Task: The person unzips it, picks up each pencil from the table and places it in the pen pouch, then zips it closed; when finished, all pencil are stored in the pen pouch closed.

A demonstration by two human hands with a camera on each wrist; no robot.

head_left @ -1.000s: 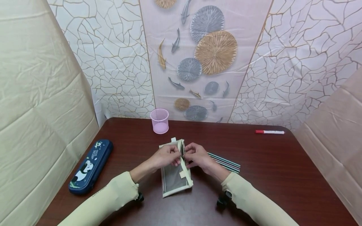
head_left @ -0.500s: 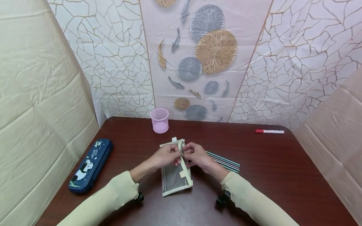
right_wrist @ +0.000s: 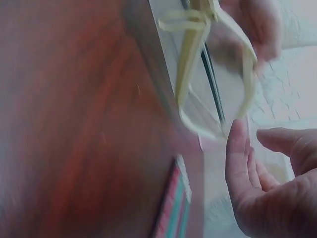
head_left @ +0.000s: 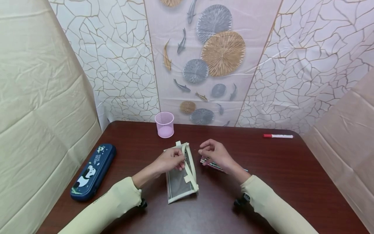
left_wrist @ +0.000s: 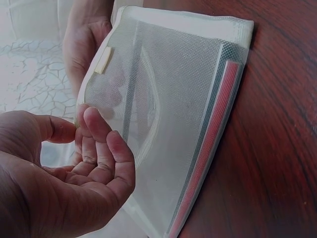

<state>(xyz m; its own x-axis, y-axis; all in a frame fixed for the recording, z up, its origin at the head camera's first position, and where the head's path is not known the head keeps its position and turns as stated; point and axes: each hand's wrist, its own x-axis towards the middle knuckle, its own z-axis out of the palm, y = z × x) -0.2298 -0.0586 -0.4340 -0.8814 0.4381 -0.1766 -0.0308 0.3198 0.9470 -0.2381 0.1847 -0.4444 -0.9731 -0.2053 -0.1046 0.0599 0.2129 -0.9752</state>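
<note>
A mesh zip pouch (head_left: pixel 179 185) with cream edging stands tilted on the table, its zipped mouth parted. My left hand (head_left: pixel 170 160) pinches the rim of that mouth between thumb and fingers. Through the mesh in the left wrist view, a pink pencil (left_wrist: pixel 213 134) and a dark one lie along the bottom. To the pouch's right, my right hand (head_left: pixel 217 155) hovers with loosely bent fingers, holding nothing that I can see. Beneath it lie several striped pencils (head_left: pixel 214 166), partly hidden by the hand; pink and green ones (right_wrist: pixel 174 210) show in the right wrist view.
A dark blue panda pencil case (head_left: pixel 93 172) lies at the table's left. The pink mesh cup (head_left: pixel 165 126) stands near the back edge. A red-capped white marker (head_left: pixel 278 136) lies at the back right. Patterned cloth hangs behind the brown table (head_left: pixel 277 182).
My right hand has left the pouch's mouth and moved right, over the pencils, its fingers loosening. The left hand still holds the rim, and the mouth looks wider.
</note>
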